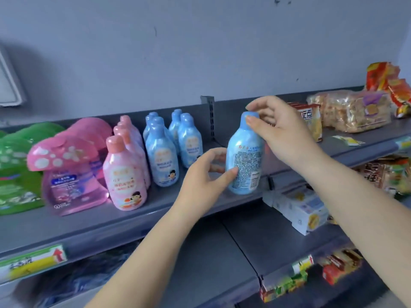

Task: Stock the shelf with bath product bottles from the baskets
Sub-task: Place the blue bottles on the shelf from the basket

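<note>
Both forearms reach up from the bottom of the view toward the grey shelf (pixel 124 221). The left hand (pixel 205 176) is nearest: its fingers are loosely curved, and its thumb tip lies against the lower label side of a blue bottle (pixel 244 156), with the other fingers behind the bottle's left flank. The hold looks light, more a steadying touch than a firm grip. Above it, the right hand (pixel 282 127) pinches the rounded cap of the same bottle between thumb and fingertips, the remaining fingers arched over the top. The bottle stands upright with its printed back label facing out, its base at or just above the front part of the shelf; I cannot tell whether it is fully set down.

On progress: stocking seems well along. Just left of the left hand, and further back, a group of about 6 blue bottles (pixel 162 150) stands in 2 short files. Left of these runs a file of pink bottles (pixel 125 174), then pink mushroom-capped bottles (pixel 66 165), then green ones (pixel 15 165) at the frame edge. The held bottle sits apart from the blue group, so my guess is it needs turning label-forward and sliding into line. No baskets are in view, so how much remains is unknown.

Beyond the right hand, bread packs (pixel 353 112) and snack boxes (pixel 310 123) occupy the neighbouring shelf section.
</note>
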